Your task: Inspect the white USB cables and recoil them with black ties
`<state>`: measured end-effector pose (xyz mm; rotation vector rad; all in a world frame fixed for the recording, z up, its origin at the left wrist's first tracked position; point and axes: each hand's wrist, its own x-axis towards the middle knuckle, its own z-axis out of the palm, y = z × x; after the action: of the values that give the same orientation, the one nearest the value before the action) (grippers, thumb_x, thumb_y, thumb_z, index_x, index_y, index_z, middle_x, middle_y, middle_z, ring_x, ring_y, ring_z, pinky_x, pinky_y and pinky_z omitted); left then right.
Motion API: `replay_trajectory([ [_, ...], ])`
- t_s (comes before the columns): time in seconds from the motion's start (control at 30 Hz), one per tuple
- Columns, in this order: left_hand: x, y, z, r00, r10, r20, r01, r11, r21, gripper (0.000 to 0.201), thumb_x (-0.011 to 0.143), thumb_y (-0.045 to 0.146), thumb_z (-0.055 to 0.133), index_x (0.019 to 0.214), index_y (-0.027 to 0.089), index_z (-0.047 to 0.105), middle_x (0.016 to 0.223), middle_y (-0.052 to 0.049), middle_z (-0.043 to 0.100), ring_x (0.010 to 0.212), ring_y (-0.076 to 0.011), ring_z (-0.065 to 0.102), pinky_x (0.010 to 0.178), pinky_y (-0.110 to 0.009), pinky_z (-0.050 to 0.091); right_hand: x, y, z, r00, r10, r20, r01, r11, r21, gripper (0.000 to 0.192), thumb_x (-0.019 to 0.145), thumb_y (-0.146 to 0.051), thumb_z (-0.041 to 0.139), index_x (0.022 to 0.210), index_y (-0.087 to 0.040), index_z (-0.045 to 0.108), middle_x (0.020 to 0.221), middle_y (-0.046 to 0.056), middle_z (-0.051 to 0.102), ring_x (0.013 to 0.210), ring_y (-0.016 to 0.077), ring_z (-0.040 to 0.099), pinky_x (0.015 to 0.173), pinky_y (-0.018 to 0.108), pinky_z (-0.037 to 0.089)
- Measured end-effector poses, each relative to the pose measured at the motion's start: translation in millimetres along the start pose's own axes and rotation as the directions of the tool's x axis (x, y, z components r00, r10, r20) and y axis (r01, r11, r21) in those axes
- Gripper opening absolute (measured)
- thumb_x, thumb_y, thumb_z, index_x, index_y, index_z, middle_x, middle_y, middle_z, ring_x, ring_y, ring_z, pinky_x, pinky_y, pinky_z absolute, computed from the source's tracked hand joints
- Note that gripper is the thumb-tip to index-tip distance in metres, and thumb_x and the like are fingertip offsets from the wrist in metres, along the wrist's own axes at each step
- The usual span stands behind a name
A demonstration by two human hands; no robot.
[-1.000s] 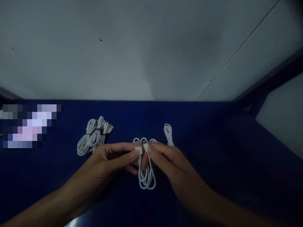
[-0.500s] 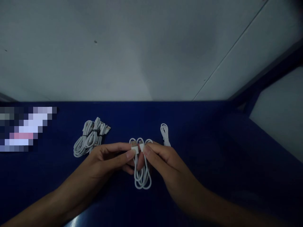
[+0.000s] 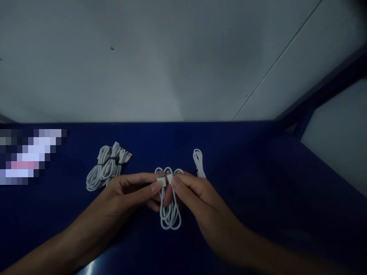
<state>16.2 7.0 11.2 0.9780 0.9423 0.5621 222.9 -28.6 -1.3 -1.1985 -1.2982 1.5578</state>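
A white USB cable [image 3: 170, 215] folded into loops hangs between both hands over the dark blue table [image 3: 243, 172]. My left hand [image 3: 132, 193] pinches the larger plug end between thumb and forefinger. My right hand [image 3: 192, 194] pinches the smaller plug end right beside it. The two plugs sit side by side at the top, and the loops droop below my fingers. Behind my right hand lies another white coiled cable [image 3: 198, 162], partly hidden by my fingers.
A pile of bundled white cables [image 3: 107, 166] tied with dark bands lies on the table at the left. A blurred patch sits at the far left. A pale wall rises behind the table, and a dark blue frame runs along the right.
Everything has drifted slightly left in the picture as the head camera shifted. My hands keep the same grip on the cable ends, now a bit closer together.
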Motion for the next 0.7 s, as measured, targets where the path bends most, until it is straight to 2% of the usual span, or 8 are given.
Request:
replay_trajectory([
  [0.7, 0.6, 1.7, -0.7, 1.0, -0.02, -0.005, 0.02, 1.0, 0.009, 0.03, 0.102, 0.047, 0.08, 0.087, 0.022, 0.088, 0.086, -0.003, 0.072, 0.079, -0.0165, 0.06, 0.074, -0.026, 0.052, 1.2, -0.1, 1.9, 1.0, 0.001, -0.001, -0.001, 1.0, 0.005, 0.048, 0.119, -0.048, 0.048, 0.085, -0.023, 0.07, 0.097, 0.002, 0.068, 0.092, 0.0188, 0.063, 0.086, 0.036, 0.047],
])
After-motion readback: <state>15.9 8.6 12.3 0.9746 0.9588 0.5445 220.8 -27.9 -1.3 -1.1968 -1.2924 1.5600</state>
